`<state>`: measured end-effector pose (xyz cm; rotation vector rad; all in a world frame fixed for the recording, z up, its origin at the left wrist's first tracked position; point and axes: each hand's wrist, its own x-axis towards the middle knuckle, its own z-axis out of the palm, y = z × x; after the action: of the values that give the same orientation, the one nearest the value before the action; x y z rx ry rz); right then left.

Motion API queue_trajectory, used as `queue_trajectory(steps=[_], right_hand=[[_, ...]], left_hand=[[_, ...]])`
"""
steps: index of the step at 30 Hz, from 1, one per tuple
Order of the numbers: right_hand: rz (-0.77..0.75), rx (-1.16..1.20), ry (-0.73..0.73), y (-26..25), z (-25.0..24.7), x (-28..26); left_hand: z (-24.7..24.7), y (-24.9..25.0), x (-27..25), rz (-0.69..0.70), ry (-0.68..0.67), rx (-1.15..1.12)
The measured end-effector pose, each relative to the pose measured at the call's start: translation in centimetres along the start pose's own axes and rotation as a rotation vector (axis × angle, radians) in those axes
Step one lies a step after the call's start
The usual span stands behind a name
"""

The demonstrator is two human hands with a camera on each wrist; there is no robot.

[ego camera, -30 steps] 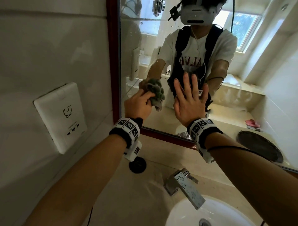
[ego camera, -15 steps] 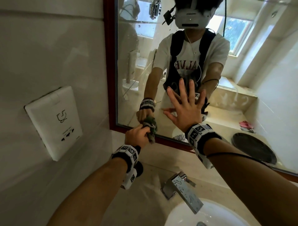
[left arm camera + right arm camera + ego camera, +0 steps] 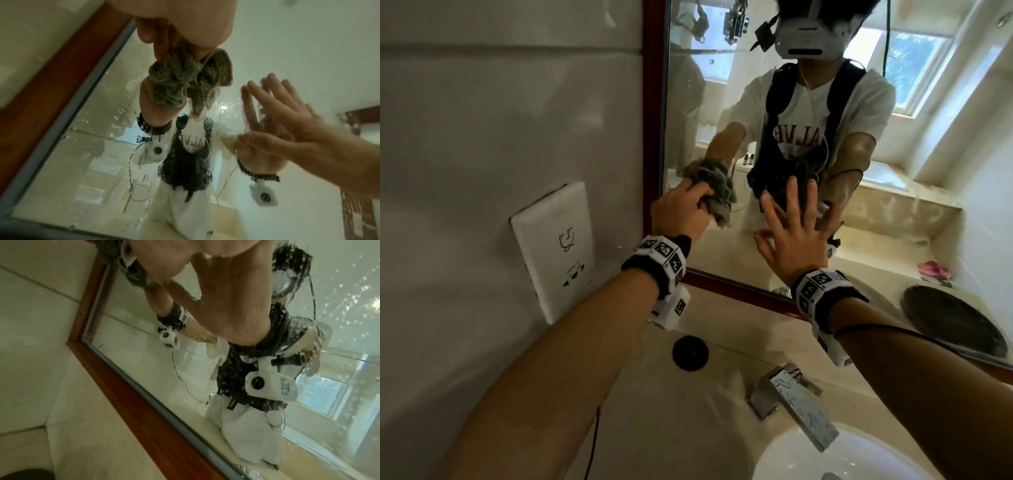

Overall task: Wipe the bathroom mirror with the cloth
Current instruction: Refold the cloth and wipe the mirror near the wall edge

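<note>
The mirror with a dark red wooden frame hangs above the sink counter; its glass carries water droplets. My left hand grips a bunched grey-green cloth and presses it against the glass near the left frame edge. In the left wrist view the cloth bulges out from my curled fingers. My right hand lies flat on the glass to the right of the cloth, fingers spread. The right wrist view shows the right hand's palm against the wet mirror.
A white wall socket plate sits left of the mirror on the tiled wall. Below are a chrome faucet, a white basin and a black round object on the beige counter.
My left hand with the cloth went down to the mirror's lower edge and has come back up along the left side. My right hand stayed flat on the glass.
</note>
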<state>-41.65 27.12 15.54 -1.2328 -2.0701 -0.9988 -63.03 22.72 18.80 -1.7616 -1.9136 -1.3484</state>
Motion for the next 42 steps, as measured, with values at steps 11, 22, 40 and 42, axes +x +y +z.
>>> queue_trajectory(steps=[11,22,40,42], right_hand=[[-0.021,-0.036,-0.021,0.4,0.7,-0.1],[-0.01,0.039,-0.094,-0.7,-0.6,0.2],[-0.158,0.043,-0.154,-3.6,-0.5,2.8],[-0.161,0.044,-0.135,-3.5,-0.4,2.8]], left_hand=[[4.7,-6.0,-7.0,0.103,-0.482,0.256],[2.2,-4.5,-5.0,0.025,-0.351,0.183],[0.3,-5.4,-3.7,-0.109,-0.227,0.2],[1.7,-6.6,-5.3,-0.178,-0.359,0.255]])
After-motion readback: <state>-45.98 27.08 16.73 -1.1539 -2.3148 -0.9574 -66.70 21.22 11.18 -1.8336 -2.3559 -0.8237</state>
